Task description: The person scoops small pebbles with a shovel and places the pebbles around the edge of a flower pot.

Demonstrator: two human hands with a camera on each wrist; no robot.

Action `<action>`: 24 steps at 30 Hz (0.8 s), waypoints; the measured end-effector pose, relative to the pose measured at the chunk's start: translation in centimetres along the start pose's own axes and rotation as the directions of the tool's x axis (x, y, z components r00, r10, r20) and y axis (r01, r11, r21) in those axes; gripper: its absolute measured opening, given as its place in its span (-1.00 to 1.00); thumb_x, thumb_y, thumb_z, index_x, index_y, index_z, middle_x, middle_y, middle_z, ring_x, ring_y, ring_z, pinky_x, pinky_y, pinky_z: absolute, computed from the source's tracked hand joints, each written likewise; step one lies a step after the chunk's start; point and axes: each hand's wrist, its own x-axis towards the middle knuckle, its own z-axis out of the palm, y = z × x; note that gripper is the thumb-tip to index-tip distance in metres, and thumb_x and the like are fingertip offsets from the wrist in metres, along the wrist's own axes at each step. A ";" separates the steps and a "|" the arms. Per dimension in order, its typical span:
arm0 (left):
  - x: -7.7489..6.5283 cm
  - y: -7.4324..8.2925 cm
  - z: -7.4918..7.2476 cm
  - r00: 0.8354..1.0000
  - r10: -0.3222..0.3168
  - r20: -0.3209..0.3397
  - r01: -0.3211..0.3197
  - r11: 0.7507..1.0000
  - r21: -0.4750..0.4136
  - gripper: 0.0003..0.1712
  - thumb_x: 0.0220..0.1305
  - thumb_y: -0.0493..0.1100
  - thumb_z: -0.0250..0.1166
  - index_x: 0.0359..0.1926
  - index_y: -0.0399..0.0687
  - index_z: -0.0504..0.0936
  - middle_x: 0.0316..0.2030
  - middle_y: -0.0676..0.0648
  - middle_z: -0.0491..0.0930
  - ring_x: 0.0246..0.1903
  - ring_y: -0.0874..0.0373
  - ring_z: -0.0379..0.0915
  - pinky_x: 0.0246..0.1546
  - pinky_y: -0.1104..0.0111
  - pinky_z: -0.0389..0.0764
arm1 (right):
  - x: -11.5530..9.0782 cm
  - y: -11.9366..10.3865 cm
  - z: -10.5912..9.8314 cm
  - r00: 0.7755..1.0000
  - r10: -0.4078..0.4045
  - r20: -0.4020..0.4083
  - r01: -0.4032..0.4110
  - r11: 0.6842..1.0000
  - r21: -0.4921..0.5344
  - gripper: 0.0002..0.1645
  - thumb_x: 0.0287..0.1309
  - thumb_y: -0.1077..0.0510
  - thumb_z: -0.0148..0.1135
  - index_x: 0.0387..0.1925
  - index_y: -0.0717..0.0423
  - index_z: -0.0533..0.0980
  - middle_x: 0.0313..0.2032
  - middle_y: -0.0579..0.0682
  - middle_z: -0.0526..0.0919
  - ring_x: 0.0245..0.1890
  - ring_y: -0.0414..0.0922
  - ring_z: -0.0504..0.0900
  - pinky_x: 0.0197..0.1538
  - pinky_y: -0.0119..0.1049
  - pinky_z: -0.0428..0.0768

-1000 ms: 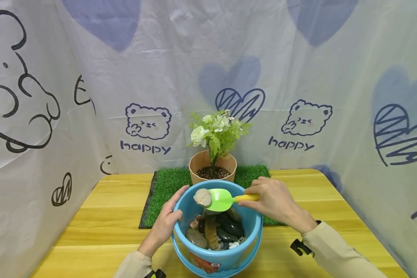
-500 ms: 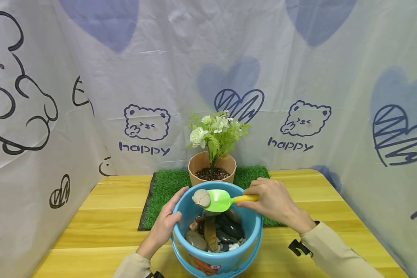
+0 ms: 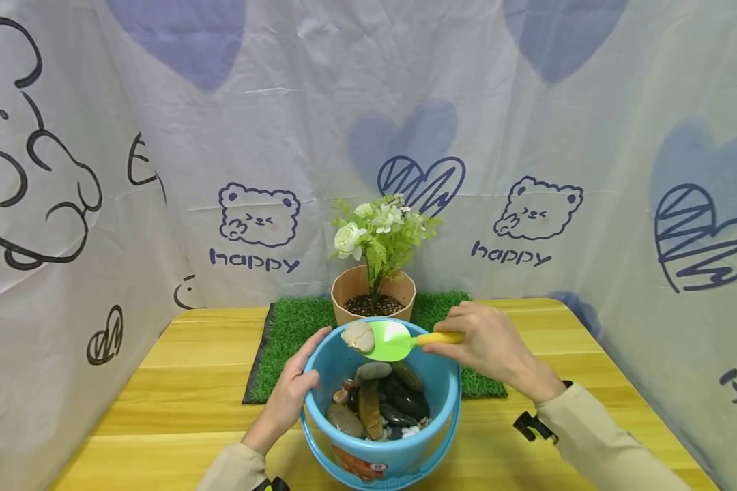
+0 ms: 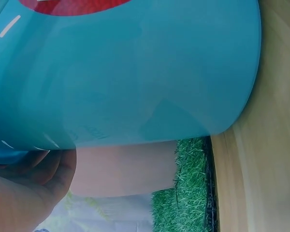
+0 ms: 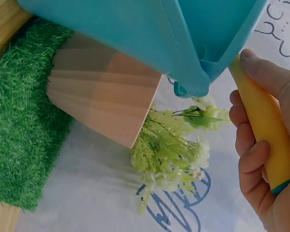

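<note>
A blue bucket point(image 3: 325, 428) stands at the front of the table, with dark, brown and grey stones point(image 3: 403, 395) and small white pebbles inside. My left hand point(image 3: 288, 399) grips its left rim, thumb over the edge and fingers along the outside; the left wrist view shows those fingers point(image 4: 48, 171) against the bucket wall. My right hand point(image 3: 485, 348) holds a small shovel by its yellow handle point(image 5: 266, 130). The shovel's green blade point(image 3: 392, 341) is over the back of the bucket's opening, with a pale stone point(image 3: 359, 337) at its tip.
Behind the bucket, a tan flowerpot point(image 3: 342, 292) with dark soil holds white flowers and green leaves point(image 3: 383, 235). It stands on a green grass mat point(image 3: 301, 320) on the wooden table point(image 3: 160, 409). Printed white cloth point(image 3: 319, 123) closes off the back and sides.
My right hand has raised the shovel slightly toward the bucket's back rim, the pale stone still on it. A grey stone under the blade now shows fully. The left hand stays on the rim.
</note>
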 end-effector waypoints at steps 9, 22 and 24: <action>-0.1 0.0 0.0 1.000 -0.003 -0.005 0.003 1.000 -0.018 -0.10 0.04 -0.35 -0.09 0.50 0.04 0.15 0.39 -0.28 0.28 0.27 -0.29 0.32 0.10 0.04 0.49 | 0.3 0.1 -0.5 0.999 -0.037 -0.001 0.037 0.998 -0.049 -0.72 -0.13 -0.16 0.51 -0.43 -0.10 0.77 -0.58 -0.29 0.55 -0.58 -0.40 0.36 -0.53 -0.54 0.33; -0.1 -0.1 0.2 0.999 -0.033 -0.024 0.032 0.999 -0.025 -0.10 0.05 -0.33 -0.09 0.49 0.21 0.17 0.42 -0.21 0.24 0.28 -0.31 0.31 0.08 -0.06 0.51 | 2.3 0.6 -0.8 0.999 0.041 0.005 -0.041 0.994 -0.098 -0.63 -0.09 -0.19 0.48 -0.38 -0.01 0.77 -0.63 -0.23 0.48 -0.59 -0.31 0.29 -0.55 -0.46 0.27; -0.1 -0.1 0.2 0.999 -0.035 -0.022 0.035 0.999 -0.025 -0.10 0.06 -0.33 -0.09 0.49 0.22 0.17 0.42 -0.21 0.24 0.28 -0.30 0.31 0.08 -0.07 0.51 | 2.5 0.8 -0.7 0.998 0.057 0.012 -0.056 0.993 -0.105 -0.63 -0.08 -0.20 0.48 -0.37 -0.02 0.77 -0.63 -0.22 0.48 -0.60 -0.30 0.29 -0.55 -0.44 0.28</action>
